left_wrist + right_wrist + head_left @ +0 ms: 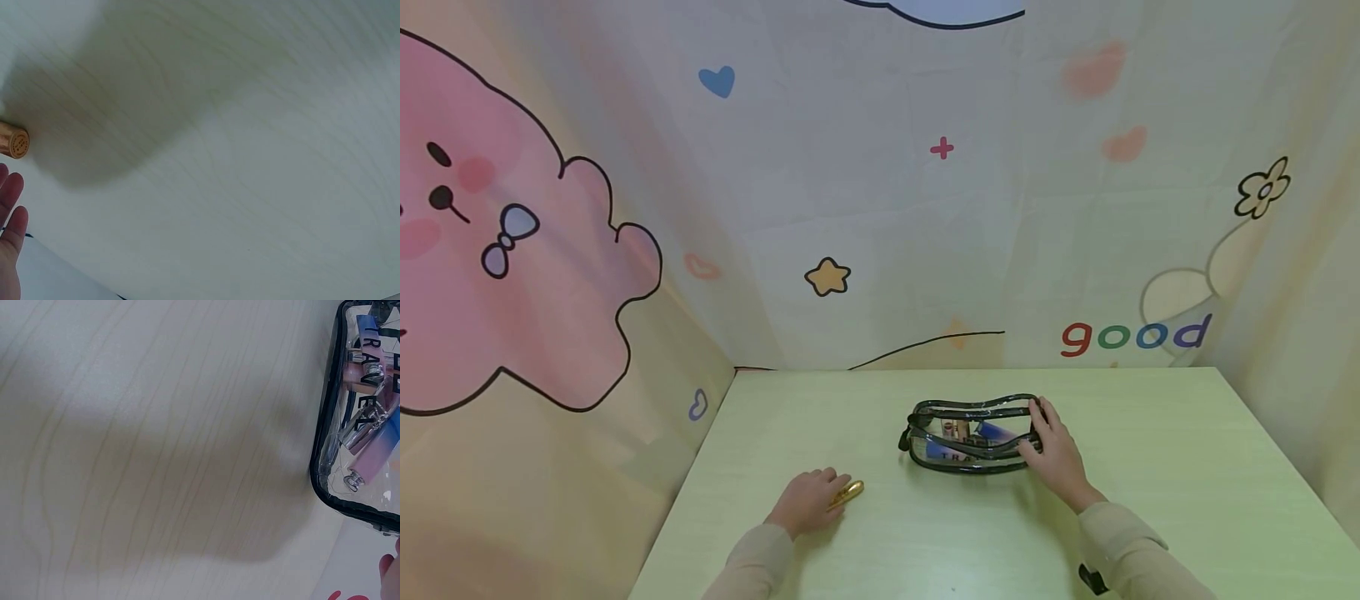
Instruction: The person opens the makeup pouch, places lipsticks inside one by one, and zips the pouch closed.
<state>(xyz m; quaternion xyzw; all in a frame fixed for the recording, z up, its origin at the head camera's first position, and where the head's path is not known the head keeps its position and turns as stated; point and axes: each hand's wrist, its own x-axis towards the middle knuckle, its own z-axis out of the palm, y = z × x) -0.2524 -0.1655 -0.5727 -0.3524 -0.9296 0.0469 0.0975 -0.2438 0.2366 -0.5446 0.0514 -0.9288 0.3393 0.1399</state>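
On the table stands a clear pouch [973,469] with black piping and "TRAVEL" lettering. Inside it show several small tubes, one of them a blue-and-pink tube [378,447]. My right hand [1062,454] grips the pouch's right end, fingers over the upper edge and thumb at the near side; in the right wrist view only a bit of that hand appears at the lower right. To the left of the pouch, my left hand [808,502] holds a gold lipstick tube [848,493] low over the table. The tube's round stamped end [20,144] shows in the left wrist view.
The pale green wood-grain table [1195,467] ends at a printed cloth backdrop [880,192], and cloth also hangs along both sides. A small black piece [1092,578] lies beside my right sleeve near the front.
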